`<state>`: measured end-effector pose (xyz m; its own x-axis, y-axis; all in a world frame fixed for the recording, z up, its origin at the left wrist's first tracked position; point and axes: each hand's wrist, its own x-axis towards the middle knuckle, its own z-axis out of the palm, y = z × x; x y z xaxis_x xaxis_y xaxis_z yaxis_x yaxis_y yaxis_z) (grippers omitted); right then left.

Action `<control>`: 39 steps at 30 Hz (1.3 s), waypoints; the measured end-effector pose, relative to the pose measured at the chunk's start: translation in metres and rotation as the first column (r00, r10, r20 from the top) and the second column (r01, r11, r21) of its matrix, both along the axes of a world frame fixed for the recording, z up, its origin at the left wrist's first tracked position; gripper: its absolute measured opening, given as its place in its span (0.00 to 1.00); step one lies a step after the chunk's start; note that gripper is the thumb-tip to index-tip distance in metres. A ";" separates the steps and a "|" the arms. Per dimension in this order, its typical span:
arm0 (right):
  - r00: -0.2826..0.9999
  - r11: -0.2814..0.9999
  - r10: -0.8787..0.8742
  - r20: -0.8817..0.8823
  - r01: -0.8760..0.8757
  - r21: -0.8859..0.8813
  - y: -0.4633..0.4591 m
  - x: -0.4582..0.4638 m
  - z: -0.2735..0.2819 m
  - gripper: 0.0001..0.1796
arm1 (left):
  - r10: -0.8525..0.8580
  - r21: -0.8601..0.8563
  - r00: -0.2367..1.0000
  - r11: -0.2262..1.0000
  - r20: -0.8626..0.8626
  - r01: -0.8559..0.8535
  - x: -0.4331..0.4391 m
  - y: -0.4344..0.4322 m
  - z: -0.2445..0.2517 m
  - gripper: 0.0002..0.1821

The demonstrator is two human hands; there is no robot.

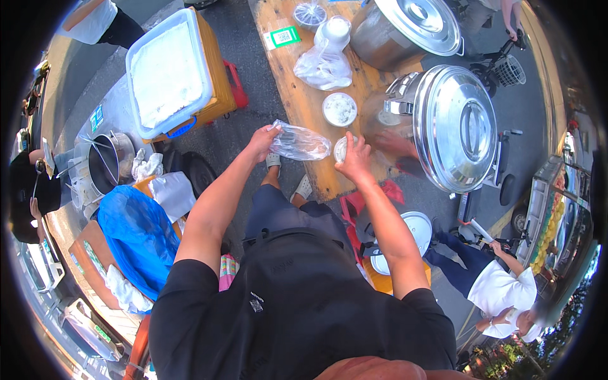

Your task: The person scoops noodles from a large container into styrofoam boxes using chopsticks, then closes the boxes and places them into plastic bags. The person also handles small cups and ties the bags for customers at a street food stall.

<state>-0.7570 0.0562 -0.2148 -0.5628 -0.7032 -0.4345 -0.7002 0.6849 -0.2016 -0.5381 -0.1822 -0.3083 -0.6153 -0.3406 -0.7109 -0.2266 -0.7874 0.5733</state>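
A clear plastic bag (304, 141) hangs from my left hand (262, 144), pinched at its left end. It stretches across the near edge of the wooden tabletop (304, 102). My right hand (357, 159) grips a small round plastic container (339, 150), and the fingers cover part of it. Just beyond stands another round container (339, 109) with whitish contents, untouched. A stack of white plastic bowls (335, 31) sits farther back, partly wrapped in a thin white bag (324, 70).
A lidded steel pot (453, 128) stands right of my right hand; a second steel pot (394, 35) is behind it. Leftward are a tub of white contents (166, 71), an open pot (107, 161) and a blue plastic cover (137, 232). Other people stand around, one in a white shirt (498, 285).
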 end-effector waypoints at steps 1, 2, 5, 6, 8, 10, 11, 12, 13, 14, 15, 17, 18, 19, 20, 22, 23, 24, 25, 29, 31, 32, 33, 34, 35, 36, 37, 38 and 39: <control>1.000 1.000 -0.014 0.000 0.014 -0.024 0.000 0.005 0.006 0.62 | 0.003 0.021 1.000 1.000 0.007 -0.003 -0.001 0.004 -0.007 0.11; 1.000 0.998 -0.028 0.001 0.028 -0.048 0.000 0.008 0.012 0.62 | -0.017 0.023 1.000 1.000 -0.007 0.018 -0.003 0.006 -0.016 0.11; 0.999 0.983 -0.033 -0.037 0.026 -0.183 0.000 0.020 0.036 0.61 | -0.057 0.092 0.998 0.994 0.024 0.055 -0.025 0.022 -0.012 0.11; 0.999 0.972 -0.028 -0.038 0.018 -0.234 -0.002 0.027 0.045 0.61 | -0.037 0.099 0.999 0.994 0.024 0.035 -0.035 0.031 -0.008 0.12; 0.999 0.950 -0.039 -0.022 0.030 -0.310 -0.019 0.043 0.055 0.61 | -0.046 0.154 0.999 0.987 -0.013 0.048 -0.047 0.045 -0.008 0.13; 0.998 0.949 -0.054 -0.029 0.043 -0.311 -0.035 0.054 0.046 0.61 | -0.085 0.181 0.996 0.980 -0.027 0.088 -0.061 0.057 -0.003 0.15; 0.998 0.949 -0.061 -0.031 0.048 -0.313 -0.040 0.058 0.038 0.61 | -0.078 0.176 0.996 0.981 -0.051 0.086 -0.066 0.064 -0.003 0.16; 0.997 0.956 -0.059 -0.043 0.044 -0.291 -0.045 0.060 0.026 0.62 | -0.064 0.164 0.995 0.984 -0.073 0.075 -0.068 0.070 -0.013 0.16; 0.998 0.968 -0.062 -0.030 0.053 -0.246 -0.050 0.060 0.017 0.62 | -0.052 0.148 0.994 0.987 -0.097 0.066 -0.071 0.071 -0.019 0.17; 0.998 0.978 -0.065 -0.017 0.060 -0.199 -0.052 0.060 0.009 0.63 | -0.081 0.087 0.991 0.992 -0.103 0.090 -0.073 0.071 -0.025 0.19; 0.997 0.986 -0.072 -0.003 0.070 -0.148 -0.052 0.060 0.003 0.63 | -0.105 0.029 0.988 0.994 -0.113 0.109 -0.074 0.070 -0.016 0.19; 0.998 0.991 -0.054 0.023 0.056 -0.119 -0.050 0.059 0.000 0.63 | -0.147 -0.090 0.982 0.986 -0.118 0.137 -0.073 0.066 0.015 0.19; 0.999 0.992 -0.026 0.026 0.029 -0.120 -0.051 0.057 0.004 0.62 | -0.143 -0.125 0.978 0.984 -0.153 0.124 -0.069 0.068 0.010 0.20; 1.000 0.993 -0.003 0.028 0.006 -0.117 -0.056 0.056 0.016 0.62 | -0.188 -0.312 0.977 0.938 -0.097 0.149 -0.064 0.067 0.014 0.17; 1.000 0.991 -0.005 -0.021 0.003 -0.135 -0.062 0.054 0.029 0.45 | -0.258 -0.431 0.966 0.868 0.030 0.246 -0.058 0.065 0.018 0.16; 0.998 0.930 -0.018 0.053 0.036 -0.365 -0.076 0.023 0.023 0.31 | -0.239 -0.581 0.959 0.763 0.154 0.284 -0.052 0.065 0.030 0.13; 0.996 0.880 -0.011 0.094 0.054 -0.471 -0.091 0.009 0.017 0.24 | -0.159 -0.623 0.985 0.764 0.073 0.169 -0.048 0.074 0.018 0.12; 0.998 0.821 -0.037 0.054 0.061 -0.568 -0.118 -0.006 0.018 0.17 | -0.172 -0.671 0.980 0.717 0.095 0.191 -0.047 0.074 0.024 0.11; 0.998 0.751 -0.068 0.018 0.063 -0.658 -0.149 -0.023 0.019 0.09 | -0.185 -0.714 0.976 0.667 0.119 0.213 -0.045 0.074 0.035 0.11; 0.992 0.686 -0.123 0.037 0.112 -0.719 -0.255 -0.084 -0.021 0.06 | -0.224 -0.708 0.972 0.676 0.067 0.205 -0.039 0.069 0.072 0.11; 0.986 0.831 -0.105 -0.129 0.016 -0.556 -0.289 -0.105 -0.039 0.07 | -0.209 -0.734 0.977 0.655 0.052 0.179 -0.034 0.068 0.066 0.11; 0.974 0.888 -0.088 -0.210 -0.019 -0.460 -0.300 -0.111 -0.049 0.08 | -0.195 -0.727 0.979 0.665 0.054 0.172 -0.028 0.068 0.066 0.11; 0.980 0.915 -0.107 -0.169 0.031 -0.402 -0.304 -0.120 -0.067 0.09 | -0.187 -0.724 0.981 0.671 0.042 0.159 -0.029 0.066 0.067 0.11; 0.980 0.939 -0.138 -0.141 0.084 -0.333 -0.298 -0.133 -0.090 0.09 | -0.215 -0.694 0.974 0.692 0.066 0.200 -0.027 0.068 0.061 0.11; 0.980 0.955 -0.167 -0.111 0.133 -0.265 -0.297 -0.144 -0.103 0.10 | -0.214 -0.676 0.974 0.708 0.073 0.206 -0.026 0.067 0.059 0.11; 0.981 0.947 -0.165 -0.097 0.130 -0.294 -0.301 -0.147 -0.103 0.10 | -0.207 -0.661 0.975 0.721 0.081 0.208 -0.025 0.063 0.057 0.11; 0.983 0.939 -0.162 -0.082 0.128 -0.318 -0.300 -0.142 -0.102 0.10 | -0.202 -0.642 0.975 0.737 0.089 0.211 -0.025 0.062 0.054 0.11; 0.980 0.940 -0.159 -0.121 0.113 -0.323 -0.297 -0.144 -0.102 0.10 | -0.194 -0.625 0.978 0.755 0.076 0.198 -0.028 0.060 0.055 0.11; 0.975 0.940 -0.155 -0.158 0.097 -0.326 -0.296 -0.145 -0.101 0.10 | -0.186 -0.607 0.980 0.772 0.066 0.187 -0.031 0.057 0.057 0.10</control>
